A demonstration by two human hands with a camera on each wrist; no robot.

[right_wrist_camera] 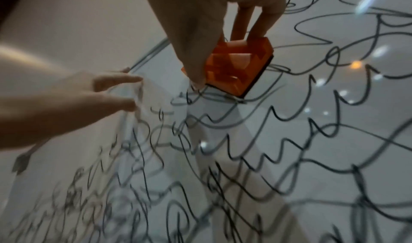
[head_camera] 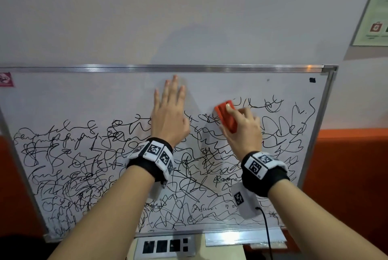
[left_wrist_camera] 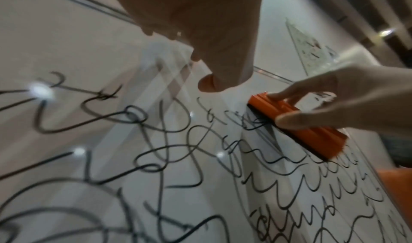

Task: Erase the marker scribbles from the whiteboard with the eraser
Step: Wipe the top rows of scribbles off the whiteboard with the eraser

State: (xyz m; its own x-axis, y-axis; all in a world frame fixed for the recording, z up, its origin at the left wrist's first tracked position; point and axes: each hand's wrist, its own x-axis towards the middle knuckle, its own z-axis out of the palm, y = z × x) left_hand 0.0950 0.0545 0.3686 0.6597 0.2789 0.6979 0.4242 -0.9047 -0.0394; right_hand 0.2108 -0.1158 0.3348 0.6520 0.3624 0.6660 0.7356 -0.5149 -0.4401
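Note:
A metal-framed whiteboard [head_camera: 63,96] hangs on the wall, its lower two thirds covered in black marker scribbles [head_camera: 84,165]. The strip along its top is wiped clean. My right hand [head_camera: 241,125] grips an orange eraser [head_camera: 225,116] and presses it flat on the board at the upper edge of the scribbles, right of centre. The eraser [left_wrist_camera: 296,127] shows its dark felt against the board, also in the right wrist view [right_wrist_camera: 231,67]. My left hand [head_camera: 170,110] lies flat on the board with fingers straight, just left of the eraser.
A green-framed poster [head_camera: 373,12] hangs on the wall at the upper right. Below the board sit a metal marker tray [head_camera: 241,238] and a socket panel [head_camera: 165,246]. A black cable [head_camera: 266,234] hangs from my right wrist. An orange wall band [head_camera: 352,165] runs behind the board.

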